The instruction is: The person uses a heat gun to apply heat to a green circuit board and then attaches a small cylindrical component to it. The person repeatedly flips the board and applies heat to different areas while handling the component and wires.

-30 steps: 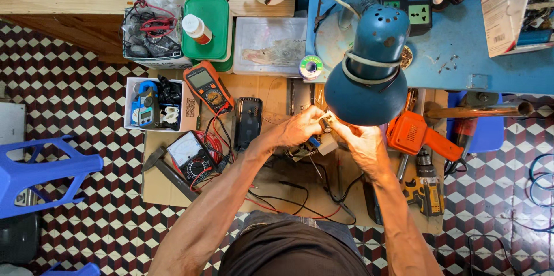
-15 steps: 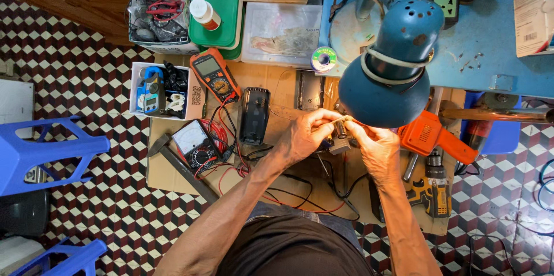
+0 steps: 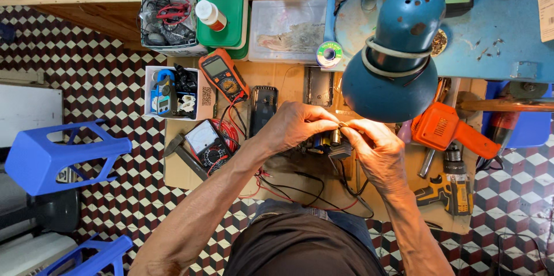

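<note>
Centre frame, under blue lamp (image 3: 398, 51) for light: left hand (image 3: 294, 126) and right hand (image 3: 378, 152), fingers pinching small metal part (image 3: 341, 125); orange multimeter (image 3: 224, 74) upper left.

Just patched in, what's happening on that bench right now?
A person sits at a wooden workbench under a blue desk lamp. The left hand and right hand meet over a small metal part, pinching it together by the fingertips in the lamp light. An orange multimeter, an analogue meter and an orange glue gun lie nearby, untouched.
</note>
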Demonstrator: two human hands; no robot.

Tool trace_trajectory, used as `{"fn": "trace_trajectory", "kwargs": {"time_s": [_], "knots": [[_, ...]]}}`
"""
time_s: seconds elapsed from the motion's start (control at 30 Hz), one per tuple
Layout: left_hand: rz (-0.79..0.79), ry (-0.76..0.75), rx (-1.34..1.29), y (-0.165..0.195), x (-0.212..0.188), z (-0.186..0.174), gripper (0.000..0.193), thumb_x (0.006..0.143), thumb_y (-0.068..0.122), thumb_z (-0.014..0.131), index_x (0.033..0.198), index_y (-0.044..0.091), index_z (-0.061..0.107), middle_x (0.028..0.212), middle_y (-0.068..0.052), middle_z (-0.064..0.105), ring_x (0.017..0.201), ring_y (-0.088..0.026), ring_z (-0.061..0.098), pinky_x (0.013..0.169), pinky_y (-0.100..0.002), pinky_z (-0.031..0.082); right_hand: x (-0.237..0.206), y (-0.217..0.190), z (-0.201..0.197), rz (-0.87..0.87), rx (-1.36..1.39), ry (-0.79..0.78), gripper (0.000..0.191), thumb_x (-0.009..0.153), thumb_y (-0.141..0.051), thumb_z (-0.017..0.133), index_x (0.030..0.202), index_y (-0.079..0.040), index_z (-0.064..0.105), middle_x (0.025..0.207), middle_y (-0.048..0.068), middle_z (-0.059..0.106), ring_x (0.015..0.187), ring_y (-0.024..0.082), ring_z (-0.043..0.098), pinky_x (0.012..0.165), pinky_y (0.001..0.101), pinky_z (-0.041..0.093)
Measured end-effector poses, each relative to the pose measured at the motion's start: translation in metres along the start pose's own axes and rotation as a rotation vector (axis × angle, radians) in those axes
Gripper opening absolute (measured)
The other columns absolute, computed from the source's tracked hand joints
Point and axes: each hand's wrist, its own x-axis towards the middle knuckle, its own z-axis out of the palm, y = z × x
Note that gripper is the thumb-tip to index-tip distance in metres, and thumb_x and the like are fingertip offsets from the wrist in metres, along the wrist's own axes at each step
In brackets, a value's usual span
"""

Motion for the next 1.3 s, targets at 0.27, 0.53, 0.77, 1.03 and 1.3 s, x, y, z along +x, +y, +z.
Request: {"fn": "trace_trajectory", "kwargs": {"time_s": [0.27,0.53,0.77,1.03,1.3], "knots": [[0.001,0.027,0.062,-0.003,0.004,0.005,0.023,0.093,0.026,0.072,0.107,0.009,0.077,0.086,-0.005,0.080,0.077,-0.007,0.074,0.068,-0.025,0.057,0.000,-0.002,0.001,-0.057,-0.010,0.030,0.018,0.092,-0.011,0.078,0.107,-0.002,0.075,0.091,0.005,0.072,0.073,0.010,0.063,0.063,0.0260,0.051],[-0.017,0.037,0.003,-0.017,0.011,0.010,0.023,0.093,0.026,0.072,0.105,0.007,0.077,0.089,-0.008,0.081,0.082,-0.011,0.077,0.072,-0.027,0.059,0.004,0.007,0.009,-0.004,0.009,0.025,0.018,0.091,-0.014,0.079,0.104,-0.002,0.075,0.083,0.004,0.068,0.064,0.009,0.056,0.057,0.0268,0.047],[0.007,0.036,0.059,-0.030,0.023,0.010,0.023,0.092,0.025,0.074,0.103,0.005,0.077,0.090,-0.008,0.080,0.082,-0.010,0.076,0.072,-0.026,0.058,0.007,0.010,0.015,-0.016,-0.037,0.082,0.019,0.090,-0.014,0.080,0.105,-0.003,0.076,0.081,0.003,0.067,0.060,0.008,0.053,0.056,0.0270,0.046],[-0.071,-0.065,-0.124,-0.041,0.028,0.004,0.023,0.092,0.023,0.074,0.102,0.002,0.077,0.091,-0.005,0.080,0.084,-0.007,0.072,0.072,-0.025,0.057,0.007,0.003,0.012,-0.024,-0.040,0.039,0.021,0.091,-0.016,0.077,0.109,-0.004,0.077,0.082,0.002,0.069,0.059,0.009,0.053,0.056,0.0278,0.047],[-0.004,-0.028,0.042,-0.033,0.029,0.005,0.023,0.092,0.024,0.074,0.102,0.004,0.077,0.087,-0.007,0.080,0.080,-0.008,0.074,0.070,-0.026,0.057,0.010,0.001,0.011,0.002,-0.079,0.043,0.022,0.091,-0.017,0.079,0.109,-0.005,0.078,0.074,0.005,0.067,0.060,0.010,0.053,0.058,0.0294,0.047]]}}
